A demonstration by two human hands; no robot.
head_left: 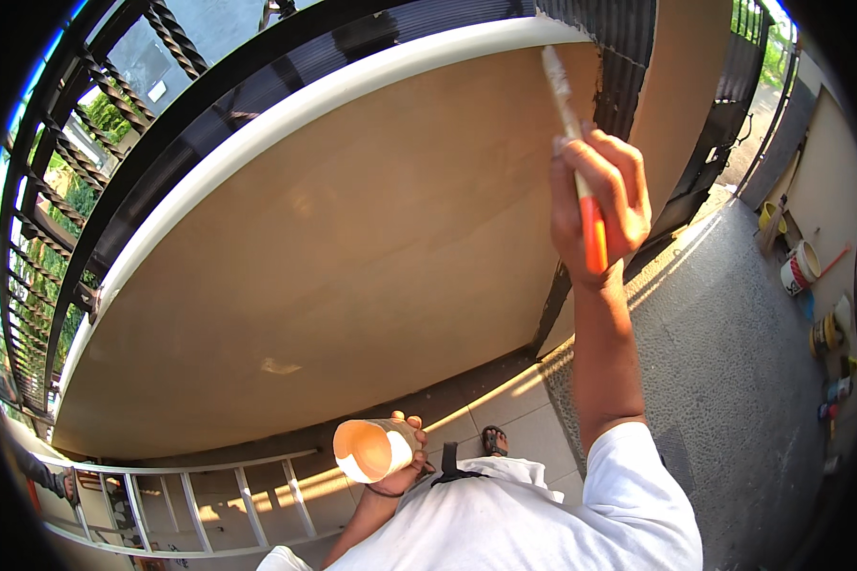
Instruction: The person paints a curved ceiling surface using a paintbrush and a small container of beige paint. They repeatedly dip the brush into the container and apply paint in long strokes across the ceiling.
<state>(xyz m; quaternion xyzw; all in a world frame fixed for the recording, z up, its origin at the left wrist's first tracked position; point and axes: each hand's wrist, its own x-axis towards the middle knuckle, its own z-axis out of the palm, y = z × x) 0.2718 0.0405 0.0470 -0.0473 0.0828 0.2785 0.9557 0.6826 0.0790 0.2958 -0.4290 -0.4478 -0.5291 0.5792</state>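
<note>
My right hand (605,200) is raised up and ahead, its fingers wrapped round a paintbrush (592,224) with a red-orange and pale handle. The white-coated bristles point upward, near the right end of a white band along the top of the brown wall (352,238). Whether the tip touches the white band (390,67) or the brown surface just below it, I cannot tell. Low in front of my body, my left hand (415,445) grips a round cup-like container (376,449), tilted so its pale orange inside shows, with white on its lower rim.
A metal ladder (190,550) lies across the lower left, with another person's foot (71,487) beside it. Black railings with twisted bars (67,162) rise beyond the wall. Several buckets (802,268) and tools line the far right side of the rough grey floor (724,352).
</note>
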